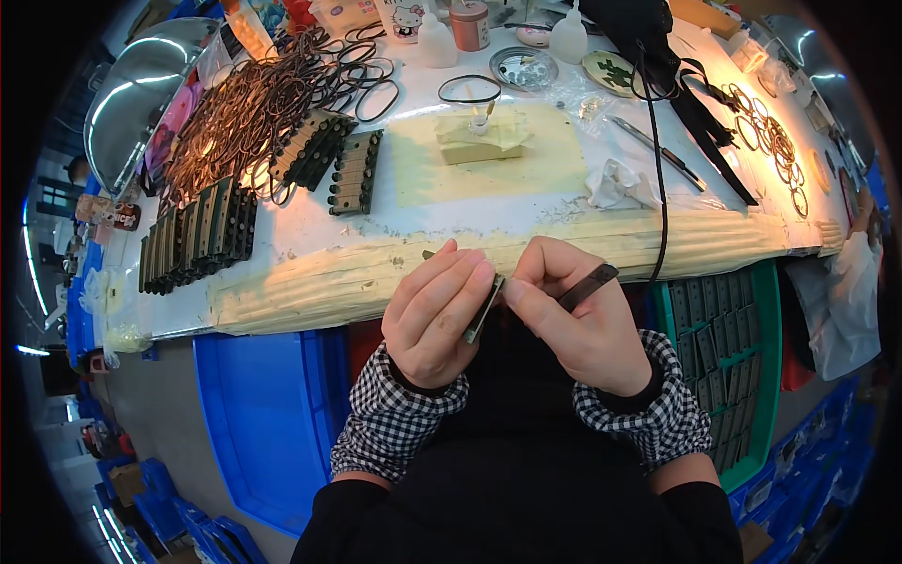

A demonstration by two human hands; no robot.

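Note:
In front of my body, over the table's near edge, my left hand (430,320) is closed on a narrow green strip (481,312) with a pale edge, tilted upward. Its other end seems to poke out past the fingers; most of it is hidden by them. My right hand (592,329) pinches with thumb and forefinger right beside the strip's upper end. A flat dark tool (589,286), whose kind I cannot make out, lies across that hand and juts out to the right. Whether the right fingertips also grip something small is hidden.
Rubber bands (235,108) heap at back left, behind rows of dark green parts (202,226). A cream block (482,141) bears a small cup. Padding (310,282) lines the table edge. A blue bin (263,423) and a green tray (770,376) of parts flank me.

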